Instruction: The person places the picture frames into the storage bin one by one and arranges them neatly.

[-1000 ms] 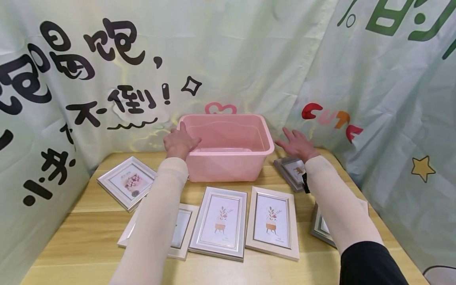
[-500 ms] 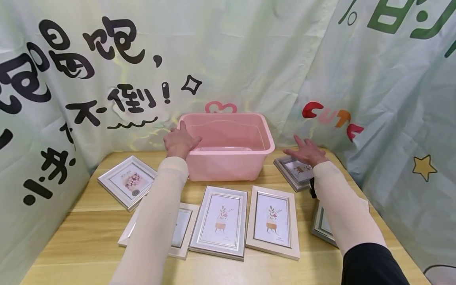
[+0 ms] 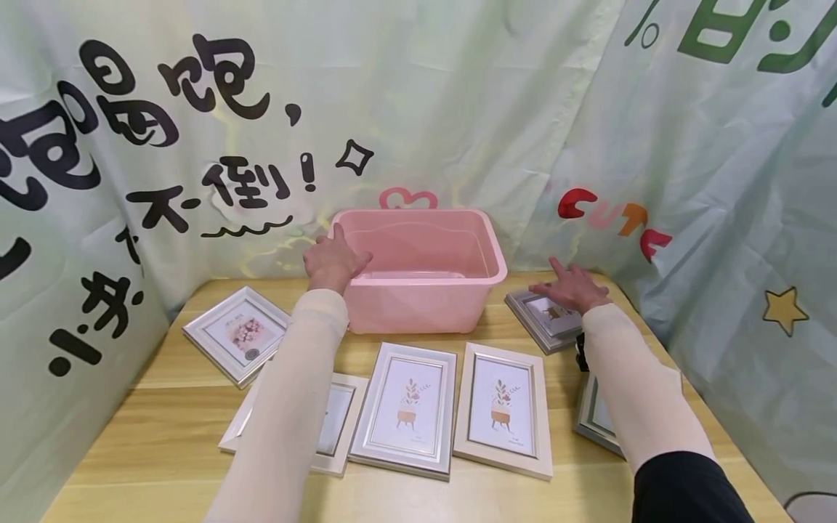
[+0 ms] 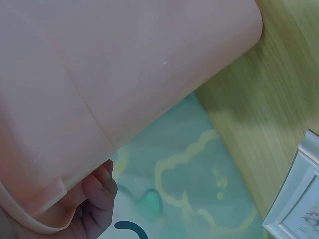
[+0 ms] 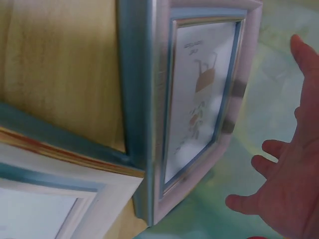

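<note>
A pink plastic tub (image 3: 418,309) stands at the back of the table. My left hand (image 3: 333,263) grips its left rim; in the left wrist view, curled fingers (image 4: 99,191) hook under the rim. To the right of the tub, my right hand (image 3: 570,288) hovers with fingers spread, holding nothing. Beneath it lies a grey picture frame (image 3: 528,325), partly hidden by the hand. The right wrist view has this hand (image 5: 291,184) apart from a picture frame (image 5: 199,109) with a plant-pot print.
A silver frame (image 3: 405,399) and a cream frame (image 3: 502,407) lie in front of the tub. Another silver frame (image 3: 238,334) is at left, with cream frames (image 3: 343,428) partly under the left sleeve. A dark-edged frame (image 3: 598,418) sits by the right forearm. A printed curtain (image 3: 445,109) hangs behind.
My right hand has moved away from the tub's right side, rightward and slightly lower, over the grey picture frame. The left hand keeps its grip on the rim; the tub stays put.
</note>
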